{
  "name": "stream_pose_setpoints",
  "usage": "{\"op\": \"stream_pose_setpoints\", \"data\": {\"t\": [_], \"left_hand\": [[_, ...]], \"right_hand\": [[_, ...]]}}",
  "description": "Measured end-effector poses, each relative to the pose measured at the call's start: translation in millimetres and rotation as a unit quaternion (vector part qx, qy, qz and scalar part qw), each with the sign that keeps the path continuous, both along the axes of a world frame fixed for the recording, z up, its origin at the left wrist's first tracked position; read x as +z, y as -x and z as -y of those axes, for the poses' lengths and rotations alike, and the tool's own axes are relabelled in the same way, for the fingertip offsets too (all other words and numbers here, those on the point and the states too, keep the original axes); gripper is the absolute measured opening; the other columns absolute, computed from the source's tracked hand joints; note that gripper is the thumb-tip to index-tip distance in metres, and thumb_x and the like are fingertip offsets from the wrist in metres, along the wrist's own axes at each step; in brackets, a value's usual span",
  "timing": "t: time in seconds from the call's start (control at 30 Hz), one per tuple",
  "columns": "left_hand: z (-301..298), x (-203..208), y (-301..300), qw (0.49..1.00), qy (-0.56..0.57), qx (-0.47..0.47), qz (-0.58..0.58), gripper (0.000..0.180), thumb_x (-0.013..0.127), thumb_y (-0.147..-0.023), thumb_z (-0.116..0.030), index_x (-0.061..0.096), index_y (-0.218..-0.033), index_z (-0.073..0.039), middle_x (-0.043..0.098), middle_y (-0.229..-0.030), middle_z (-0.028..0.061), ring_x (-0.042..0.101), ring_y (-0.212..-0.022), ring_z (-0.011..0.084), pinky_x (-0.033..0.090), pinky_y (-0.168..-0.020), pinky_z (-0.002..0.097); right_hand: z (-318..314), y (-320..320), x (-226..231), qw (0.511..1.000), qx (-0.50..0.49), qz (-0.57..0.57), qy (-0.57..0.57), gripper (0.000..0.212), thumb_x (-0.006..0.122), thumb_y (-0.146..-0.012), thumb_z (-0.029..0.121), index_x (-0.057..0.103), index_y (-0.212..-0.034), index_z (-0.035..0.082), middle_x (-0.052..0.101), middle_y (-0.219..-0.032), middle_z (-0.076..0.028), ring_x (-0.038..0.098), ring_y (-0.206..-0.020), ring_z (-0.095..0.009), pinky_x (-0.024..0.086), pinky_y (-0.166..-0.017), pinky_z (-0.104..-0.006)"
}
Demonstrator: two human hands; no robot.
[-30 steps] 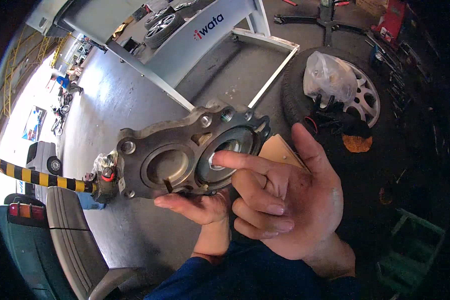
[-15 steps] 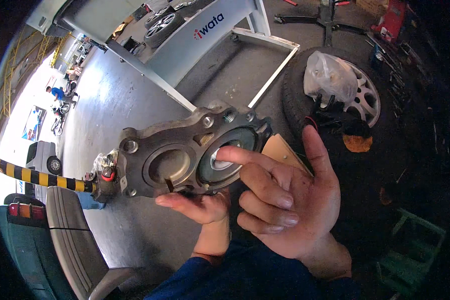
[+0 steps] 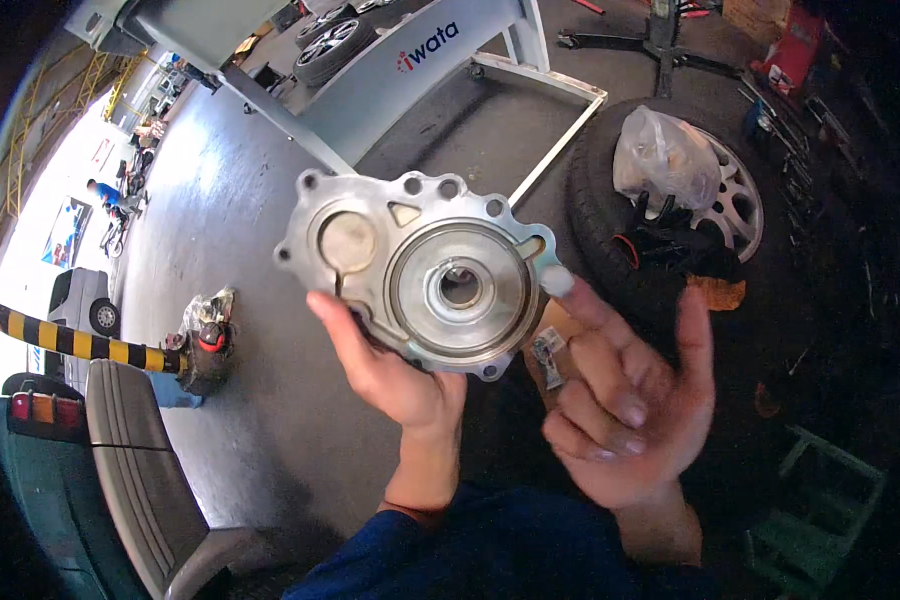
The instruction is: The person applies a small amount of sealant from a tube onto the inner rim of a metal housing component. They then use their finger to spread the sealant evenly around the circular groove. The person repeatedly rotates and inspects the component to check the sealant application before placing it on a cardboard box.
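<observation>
My left hand grips a flat cast-metal housing from below and holds it up, its face turned toward me. The housing has a large round bore with a central hole, a smaller round recess at its left, and bolt holes along its rim. To its right is my right hand, holding nothing, with index finger and thumb stretched out and the other fingers curled. The index fingertip looks whitish, as if coated, and is close to the housing's right edge; I cannot tell whether it touches.
A tyre on an alloy wheel lies at right, bearing a clear plastic bag and black gloves. A white metal frame stands ahead. Left are a seat and a striped pole. A brown piece shows behind the housing.
The housing has tilted and turned so its face shows more squarely and brightly. My right index finger has left the large bore and moved right, to the housing's edge.
</observation>
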State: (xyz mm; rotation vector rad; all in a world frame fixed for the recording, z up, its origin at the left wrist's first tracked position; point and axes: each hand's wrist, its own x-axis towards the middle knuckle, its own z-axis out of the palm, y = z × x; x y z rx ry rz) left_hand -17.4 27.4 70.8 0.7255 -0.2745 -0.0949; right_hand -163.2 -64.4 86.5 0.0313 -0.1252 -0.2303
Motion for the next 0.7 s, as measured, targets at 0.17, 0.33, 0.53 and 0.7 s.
{"op": "stream_pose_setpoints", "data": {"t": [0.17, 0.33, 0.53, 0.7], "left_hand": [[-8.7, 7.6, -16.9, 0.989, 0.007, -0.13, -0.069, 0.048, 0.037, -0.106, -0.036, 0.052, -0.132, 0.001, 0.063, -0.126, 0.0174, 0.065, -0.11, 0.0283, 0.053, -0.095, 0.0421], [-6.1, 21.1, -35.4, 0.948, -0.019, -0.281, -0.147, 0.048, 0.039, -0.106, -0.036, 0.056, -0.127, 0.003, 0.065, -0.12, 0.0181, 0.067, -0.105, 0.0281, 0.055, -0.093, 0.0426], [12.8, 44.3, -41.3, 0.905, -0.152, -0.375, -0.133, 0.05, 0.035, -0.106, -0.039, 0.054, -0.129, 0.001, 0.066, -0.12, 0.0182, 0.068, -0.106, 0.0274, 0.056, -0.094, 0.0414], [25.0, 52.3, -51.2, 0.887, -0.173, -0.419, -0.092, 0.052, 0.031, -0.107, -0.038, 0.055, -0.125, 0.004, 0.066, -0.115, 0.0177, 0.069, -0.102, 0.0262, 0.057, -0.091, 0.0404]], "right_hand": [[21.4, 17.2, -5.1, 0.943, -0.122, -0.052, 0.304, 0.087, 0.016, -0.101, 0.065, 0.038, -0.143, -0.008, 0.042, -0.06, -0.003, 0.032, -0.043, -0.009, 0.033, -0.046, -0.0271], [46.6, 38.5, 20.2, 0.66, -0.232, -0.151, 0.699, 0.101, 0.008, -0.094, 0.074, 0.059, -0.127, -0.007, 0.053, -0.08, -0.008, 0.045, -0.062, -0.011, 0.04, -0.058, -0.0274], [64.5, 7.2, 44.3, 0.37, -0.27, -0.159, 0.875, 0.097, 0.007, -0.091, 0.079, 0.075, -0.114, 0.013, 0.049, -0.128, -0.016, 0.047, -0.119, -0.027, 0.038, -0.096, -0.0448], [78.9, -12.8, 36.7, 0.307, -0.284, -0.12, 0.9, 0.098, 0.004, -0.088, 0.081, 0.075, -0.115, 0.019, 0.04, -0.147, -0.018, 0.035, -0.138, -0.034, 0.027, -0.108, -0.0539]]}}
